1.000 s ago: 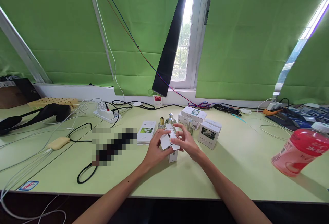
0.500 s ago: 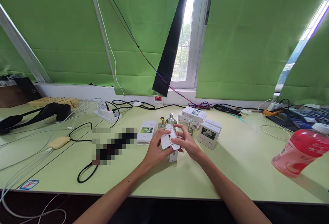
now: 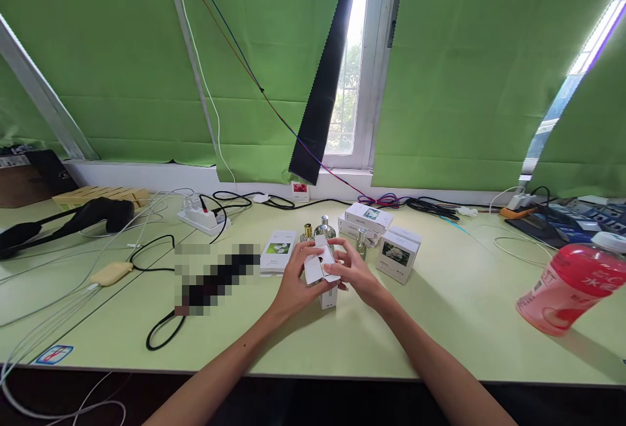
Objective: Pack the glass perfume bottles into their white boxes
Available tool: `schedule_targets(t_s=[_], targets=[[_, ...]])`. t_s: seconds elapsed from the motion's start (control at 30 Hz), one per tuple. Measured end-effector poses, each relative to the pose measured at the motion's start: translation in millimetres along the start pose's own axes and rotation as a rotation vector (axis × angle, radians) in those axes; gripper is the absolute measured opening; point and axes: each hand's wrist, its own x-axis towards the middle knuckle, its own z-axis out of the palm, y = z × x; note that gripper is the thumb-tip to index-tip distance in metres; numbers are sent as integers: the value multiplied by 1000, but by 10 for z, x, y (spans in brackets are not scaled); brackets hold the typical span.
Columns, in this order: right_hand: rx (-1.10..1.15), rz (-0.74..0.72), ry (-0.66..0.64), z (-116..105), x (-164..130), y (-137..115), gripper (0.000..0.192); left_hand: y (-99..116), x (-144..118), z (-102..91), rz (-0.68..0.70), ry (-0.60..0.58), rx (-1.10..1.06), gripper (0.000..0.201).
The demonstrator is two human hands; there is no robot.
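Both of my hands hold a small white carton [image 3: 325, 280] that stands on the pale green desk [image 3: 440, 321], its top flaps open. My left hand [image 3: 294, 282] grips its left side and one flap. My right hand [image 3: 353, 272] holds the right side, fingers at the flaps. Just behind stand small glass perfume bottles [image 3: 323, 228], one with a gold cap [image 3: 308, 231], and another slim bottle [image 3: 361, 241]. White boxes with flower pictures lie around: one at the left [image 3: 278, 250], one at the right [image 3: 399, 254], and a stack behind [image 3: 368, 218].
A pink drink bottle [image 3: 570, 292] lies tilted at the right. A white power strip [image 3: 201, 217], black and white cables [image 3: 156, 263], a black object [image 3: 73, 217] and a yellow case [image 3: 110, 273] fill the left. Green blinds and a window rise behind the desk.
Almost nothing differs; my fingers shift slightly on the carton's flaps, and the carton stays in place.
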Motion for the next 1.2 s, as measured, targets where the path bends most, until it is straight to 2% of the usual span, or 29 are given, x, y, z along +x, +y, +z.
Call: schedule_targets(t_s=[0.4,0.9,1.03,1.2], targets=[[-17,-49,21,7,34,38,45,57,13,-3,22,23,58,32],[-21,-95,54,26,63,50,47,73,29,-11,116,43,49,23],[-15,-119,54,16,55,50,44,68,29,0,123,57,4,25],[-3,-144,35,10,29,25,41,75,12,8,54,44,-30,34]])
